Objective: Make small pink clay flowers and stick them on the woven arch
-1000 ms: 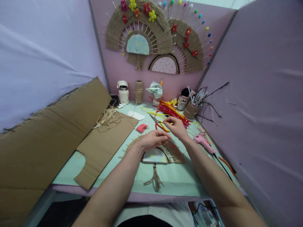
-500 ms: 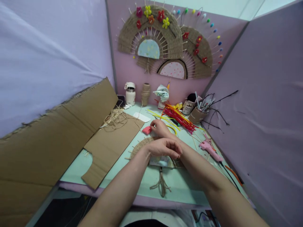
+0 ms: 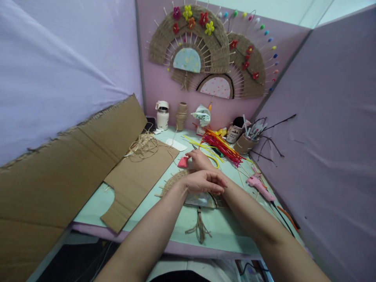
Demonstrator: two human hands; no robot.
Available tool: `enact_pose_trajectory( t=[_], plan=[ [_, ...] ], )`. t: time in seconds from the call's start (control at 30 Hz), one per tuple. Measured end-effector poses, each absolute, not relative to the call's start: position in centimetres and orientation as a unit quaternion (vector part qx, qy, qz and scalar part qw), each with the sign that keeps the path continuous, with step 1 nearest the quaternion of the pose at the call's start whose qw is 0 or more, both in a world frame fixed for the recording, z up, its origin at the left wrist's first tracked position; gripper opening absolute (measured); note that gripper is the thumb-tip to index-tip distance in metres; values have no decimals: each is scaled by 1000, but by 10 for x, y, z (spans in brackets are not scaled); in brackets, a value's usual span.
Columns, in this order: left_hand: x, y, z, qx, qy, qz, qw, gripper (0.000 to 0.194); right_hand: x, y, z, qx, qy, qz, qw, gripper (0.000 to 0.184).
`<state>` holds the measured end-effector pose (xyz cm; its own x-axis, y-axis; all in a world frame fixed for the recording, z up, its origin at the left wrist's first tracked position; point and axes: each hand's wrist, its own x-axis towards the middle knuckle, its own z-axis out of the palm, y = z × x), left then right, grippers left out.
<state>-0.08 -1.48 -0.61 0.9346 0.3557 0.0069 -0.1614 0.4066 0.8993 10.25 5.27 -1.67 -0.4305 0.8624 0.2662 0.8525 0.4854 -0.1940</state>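
Note:
My left hand (image 3: pixel 205 182) hovers over the woven fan, wrist bent and fingers loosely curled and apart, with nothing seen in them. It crosses in front of my right forearm. Farther out, my right hand (image 3: pixel 199 158) has its bent fingertips at the edge of a small pinkish-red soft piece (image 3: pixel 183 162), which they seem to pinch; the exact grip is partly hidden. Under my arms lies a half-round woven twine fan (image 3: pixel 174 181) with sticks along its rim, a patterned panel (image 3: pixel 199 200) and a twine tassel (image 3: pixel 201 229). Much of the fan is covered by my hands.
Cardboard sheets (image 3: pixel 143 168) lie left, bearing tangled twine (image 3: pixel 143 145). Behind are a white bottle (image 3: pixel 162 116), a twine spool (image 3: pixel 181 116) and red and yellow pipe cleaners (image 3: pixel 225 147). To the right lie a pink glue gun (image 3: pixel 260 187) and a pot (image 3: pixel 246 143) with twigs.
The pinkish-red piece has changed its outline slightly at my right fingertips. My left hand has stayed almost in place, and the camera view has shifted a little.

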Motion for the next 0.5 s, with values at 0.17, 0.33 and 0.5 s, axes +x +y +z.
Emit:
enact_pose_trajectory(
  t=[0.17,0.33,0.5],
  plan=[
    [-2,-15,-2,502,98,160,844,38,105,54,-20,-508,-839,26,193,41],
    [-2,-16,1,478,112,193,850,38,109,49,-13,-492,-854,33,162,35],
    [-2,-17,3,458,129,204,856,42,109,41,-9,-488,-852,57,180,29]
  ],
)
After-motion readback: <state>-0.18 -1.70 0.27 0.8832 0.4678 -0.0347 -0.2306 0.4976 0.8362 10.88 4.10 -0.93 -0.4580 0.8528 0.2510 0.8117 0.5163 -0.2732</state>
